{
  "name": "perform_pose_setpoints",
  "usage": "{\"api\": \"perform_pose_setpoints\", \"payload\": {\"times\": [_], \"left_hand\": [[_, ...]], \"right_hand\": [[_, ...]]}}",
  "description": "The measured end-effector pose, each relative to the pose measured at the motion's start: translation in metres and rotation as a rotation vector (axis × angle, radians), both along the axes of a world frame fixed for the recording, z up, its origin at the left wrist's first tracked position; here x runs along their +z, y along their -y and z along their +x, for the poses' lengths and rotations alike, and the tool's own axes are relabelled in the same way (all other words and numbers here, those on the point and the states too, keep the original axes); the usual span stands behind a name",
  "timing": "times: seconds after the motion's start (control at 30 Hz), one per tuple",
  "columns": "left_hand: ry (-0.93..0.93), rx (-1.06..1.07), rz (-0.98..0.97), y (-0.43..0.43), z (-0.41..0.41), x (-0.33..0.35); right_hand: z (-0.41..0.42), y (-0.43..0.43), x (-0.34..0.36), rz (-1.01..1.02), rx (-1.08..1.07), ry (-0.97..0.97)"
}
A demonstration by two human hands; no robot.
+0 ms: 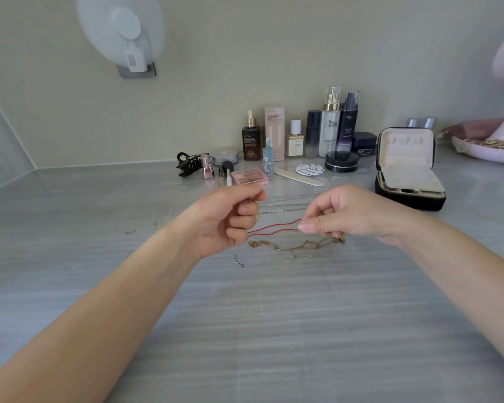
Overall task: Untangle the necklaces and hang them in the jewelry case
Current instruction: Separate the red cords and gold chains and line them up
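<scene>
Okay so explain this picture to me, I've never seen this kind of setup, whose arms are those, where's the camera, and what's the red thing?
No machine here: these are a person's two bare arms, filmed by one camera worn on the head, looking forward and down. The left hand and right hand hold a red cord stretched between them above a grey counter, where a gold chain and thin silver chains lie. An open jewelry case stands at the back right, and cosmetics bottles line the wall.

You have one red cord (274, 227), one gold chain (258, 243), one jewelry case (410, 201). Farther: two dark jars (342, 162), one hair claw (188, 164).
</scene>
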State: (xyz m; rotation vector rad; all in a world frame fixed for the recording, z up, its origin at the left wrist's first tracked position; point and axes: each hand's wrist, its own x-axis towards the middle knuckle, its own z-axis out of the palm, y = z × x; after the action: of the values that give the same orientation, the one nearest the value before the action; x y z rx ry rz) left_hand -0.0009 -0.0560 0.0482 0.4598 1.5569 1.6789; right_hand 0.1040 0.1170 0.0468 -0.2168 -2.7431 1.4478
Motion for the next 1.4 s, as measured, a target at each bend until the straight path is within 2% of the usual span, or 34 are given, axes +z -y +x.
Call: {"api": "perform_pose_setpoints", "payload": {"times": [0.13, 0.23, 0.3, 0.43, 0.6, 0.7, 0.87, 0.93, 1.0, 1.1, 1.17, 1.27, 1.33, 1.4], "left_hand": [[0.138, 0.017, 0.149, -0.004, 0.006, 0.002], [0.234, 0.062, 0.222, -0.007, 0.008, 0.001], [0.261, 0.092, 0.249, -0.008, 0.009, 0.001], [0.281, 0.197, 0.268, -0.008, 0.005, 0.000], [0.274, 0.320, 0.214, -0.005, -0.002, -0.005], [0.136, 0.252, 0.052, -0.004, -0.003, -0.007], [-0.073, 0.096, -0.241, -0.004, 0.002, -0.006], [-0.240, 0.114, -0.301, -0.004, 0.006, -0.005], [-0.486, 0.149, -0.247, -0.004, 0.009, -0.005], [-0.727, 0.065, 0.000, -0.006, 0.015, -0.006], [-0.780, 0.035, 0.104, -0.008, 0.020, -0.005], [-0.847, 0.089, 0.138, -0.010, 0.021, -0.007], [-0.824, 0.101, 0.138, -0.010, 0.020, -0.009], [-0.785, 0.103, 0.138, -0.010, 0.020, -0.008]], "right_hand": [[0.000, 0.029, -0.010, 0.082, 0.135, -0.055], [-0.001, 0.049, -0.023, 0.235, 0.108, -0.089], [-0.001, 0.059, -0.028, 0.262, 0.052, -0.164], [-0.003, 0.058, -0.029, 0.185, -0.010, -0.252], [0.001, 0.045, -0.010, -0.064, 0.017, -0.155], [0.004, 0.034, 0.003, -0.123, -0.006, -0.116], [0.010, 0.025, 0.021, -0.105, -0.053, -0.158], [0.011, 0.024, 0.026, -0.131, -0.053, -0.124], [0.008, 0.023, 0.027, -0.193, -0.059, -0.063], [0.003, 0.022, 0.025, -0.321, -0.067, 0.022], [0.000, 0.020, 0.024, -0.372, -0.067, 0.063], [-0.002, 0.018, 0.024, -0.383, -0.056, 0.090], [-0.002, 0.018, 0.026, -0.337, -0.045, 0.063], [-0.001, 0.020, 0.031, -0.205, -0.025, 0.015]]}}
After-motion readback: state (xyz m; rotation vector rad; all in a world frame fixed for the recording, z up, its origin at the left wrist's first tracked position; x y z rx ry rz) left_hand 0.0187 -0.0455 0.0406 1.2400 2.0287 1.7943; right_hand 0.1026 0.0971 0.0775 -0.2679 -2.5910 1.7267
